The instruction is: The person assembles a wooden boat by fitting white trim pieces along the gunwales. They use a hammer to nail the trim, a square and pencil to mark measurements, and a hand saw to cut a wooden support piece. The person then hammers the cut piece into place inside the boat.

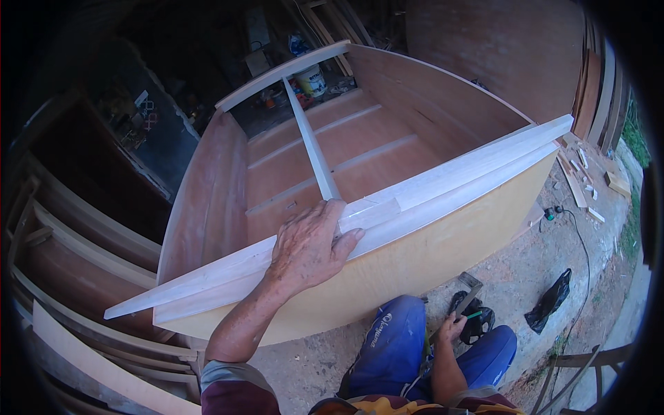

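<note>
My left hand [308, 249] rests with its fingers curled over the white wooden rail [434, 178] along the near end of a plywood boat-like box [443, 228], where a long centre strut [304, 128] meets it. Low by my knees, my right hand [451, 325] is closed on a metal square [472, 289], together with a thin green pencil [474, 315] that pokes out to the right. The box has side panels and cross battens on its reddish bottom.
Curved wooden frames [97, 249] crowd the left. Plywood sheets and planks [591, 90] lean at the back right. Wood offcuts [579, 183], a cable [581, 242] and black plastic bags [546, 301] lie on the concrete to the right. A white bucket [311, 81] stands beyond the box.
</note>
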Motion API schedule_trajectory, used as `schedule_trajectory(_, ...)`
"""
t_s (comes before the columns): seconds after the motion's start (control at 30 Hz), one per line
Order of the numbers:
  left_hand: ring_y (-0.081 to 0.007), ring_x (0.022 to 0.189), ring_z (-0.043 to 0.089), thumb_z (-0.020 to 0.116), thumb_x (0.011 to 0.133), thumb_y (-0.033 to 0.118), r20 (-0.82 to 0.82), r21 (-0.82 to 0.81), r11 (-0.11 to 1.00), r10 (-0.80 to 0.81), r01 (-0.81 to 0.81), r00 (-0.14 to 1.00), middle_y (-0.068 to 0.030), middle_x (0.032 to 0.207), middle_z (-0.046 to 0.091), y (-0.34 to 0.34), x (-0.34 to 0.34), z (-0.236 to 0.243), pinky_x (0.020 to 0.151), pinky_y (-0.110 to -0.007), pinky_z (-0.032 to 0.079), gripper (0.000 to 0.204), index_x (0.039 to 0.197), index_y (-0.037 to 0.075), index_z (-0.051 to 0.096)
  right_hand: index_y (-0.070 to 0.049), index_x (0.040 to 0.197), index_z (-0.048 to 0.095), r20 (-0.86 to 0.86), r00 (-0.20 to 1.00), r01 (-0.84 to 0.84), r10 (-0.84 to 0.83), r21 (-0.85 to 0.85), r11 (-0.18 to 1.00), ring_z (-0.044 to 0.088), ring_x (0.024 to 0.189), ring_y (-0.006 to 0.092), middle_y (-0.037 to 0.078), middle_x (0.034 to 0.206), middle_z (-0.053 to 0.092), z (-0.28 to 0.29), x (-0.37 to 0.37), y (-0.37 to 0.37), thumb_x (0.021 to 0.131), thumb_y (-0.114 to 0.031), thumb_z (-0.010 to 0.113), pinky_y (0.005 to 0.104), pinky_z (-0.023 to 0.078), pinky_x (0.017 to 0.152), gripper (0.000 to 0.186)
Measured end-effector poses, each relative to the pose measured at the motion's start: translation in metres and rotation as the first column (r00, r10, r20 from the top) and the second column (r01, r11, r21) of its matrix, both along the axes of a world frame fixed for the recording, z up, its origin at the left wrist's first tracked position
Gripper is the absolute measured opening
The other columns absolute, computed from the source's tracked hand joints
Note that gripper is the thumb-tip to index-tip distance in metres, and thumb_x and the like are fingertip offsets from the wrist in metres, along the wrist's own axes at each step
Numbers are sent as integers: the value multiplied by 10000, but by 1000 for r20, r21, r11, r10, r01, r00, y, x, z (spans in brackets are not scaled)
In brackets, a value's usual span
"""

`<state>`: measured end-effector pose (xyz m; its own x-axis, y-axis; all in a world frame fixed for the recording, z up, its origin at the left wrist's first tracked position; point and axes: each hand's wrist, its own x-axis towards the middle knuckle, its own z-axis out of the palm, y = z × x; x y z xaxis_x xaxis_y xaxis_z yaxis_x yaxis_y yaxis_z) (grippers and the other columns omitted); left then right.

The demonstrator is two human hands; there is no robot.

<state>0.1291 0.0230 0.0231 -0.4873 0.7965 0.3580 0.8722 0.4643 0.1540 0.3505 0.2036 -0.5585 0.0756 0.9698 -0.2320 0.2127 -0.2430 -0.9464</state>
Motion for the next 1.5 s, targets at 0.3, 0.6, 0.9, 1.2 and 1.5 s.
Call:
schedule_trajectory(0.3, -395, 935, 638, 690, 886, 303, -42, 35, 999, 30, -28, 999, -207, 981, 649, 1, 6, -3, 855, -483, 476, 400, 1129, 14, 560, -30, 1218, 528, -187, 982, 60, -30, 158, 986, 499, 697, 127, 35, 852, 501, 129, 6, 6, 1069, -341, 430, 287, 456, 642, 358)
schedule_trajectory(0.6, -429, 997, 654, 760, 830, 326, 86, 1, 990, 139, -140, 986, -268, 1039, 657, -10, 4, 3, 893, -491, 491, 660, 1315, 8, 444, 34, 1394, 501, 311, 886, -435, 344, 814, 385, 539, 875, 229, 150, 1060, 544, 477, -22, 16, 1008, -238, 522, 351, 451, 782, 473)
schedule_trajectory(0.9, -421, 1059, 654, 814, 783, 282, 141, 156, 982, 84, -106, 986, -305, 1133, 634, -2, 11, -1, 936, -485, 504, 896, 1437, -46, 296, 24, 1255, 610, 741, 561, -793, 369, 608, -14, 624, 897, 293, 152, 1037, 595, 567, -68, -16, 832, -209, 738, 412, 524, 763, 500)
schedule_trajectory(1.2, -408, 1110, 636, 877, 705, 349, 52, 135, 971, 191, -196, 980, -293, 1194, 616, -9, 12, -3, 945, -462, 512, 906, 1388, -35, 422, 38, 1177, 638, 708, 508, -802, 491, 597, -32, 643, 866, 314, 158, 963, 593, 559, -62, -19, 831, -302, 751, 422, 521, 745, 498)
schedule_trajectory(1.5, -397, 927, 679, 840, 749, 353, -34, 98, 990, 109, -106, 993, -260, 989, 679, -12, 10, -9, 821, -458, 534, 670, 1212, -60, 589, -5, 1184, 653, 689, 520, -798, 506, 602, 0, 651, 827, 312, 145, 934, 595, 553, -57, -3, 840, -355, 735, 433, 522, 730, 497)
